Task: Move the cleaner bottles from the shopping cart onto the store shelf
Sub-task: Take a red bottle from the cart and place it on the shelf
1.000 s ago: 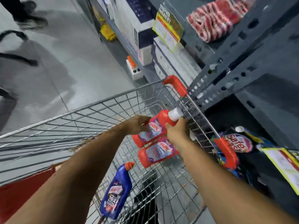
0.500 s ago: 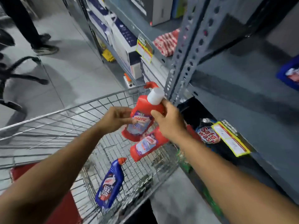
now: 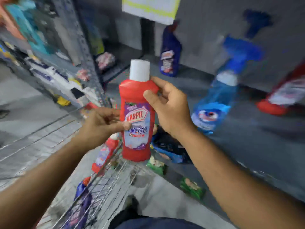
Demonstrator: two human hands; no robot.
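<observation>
Red plastic Harpic cleaner bottle with a white cap [image 3: 137,113] stands upright in mid-air, clear of the cart and short of the shelf, held by both bare hands. The right hand [image 3: 166,108] wraps its shoulder just under the cap; the left hand [image 3: 100,124] pinches the label side lower down with thumb and fingertips. Nearest below, the silver wire shopping cart [image 3: 105,184] holds a second red bottle [image 3: 104,154] leaning on its rim and a dark blue bottle [image 3: 82,194] deeper inside. Beyond the hands, the grey metal store shelf [image 3: 247,146] carries a blue spray bottle [image 3: 219,96], tilted and blurred, a red bottle [image 3: 280,98] at the right edge, and a dark blue bottle [image 3: 170,53] standing at the back. The risk, as I judge it: the grip is light and high, so a quick swing could let the bottle slip, or its base could knock the spray bottle, which already looks tilted, as it is set down nearby.
</observation>
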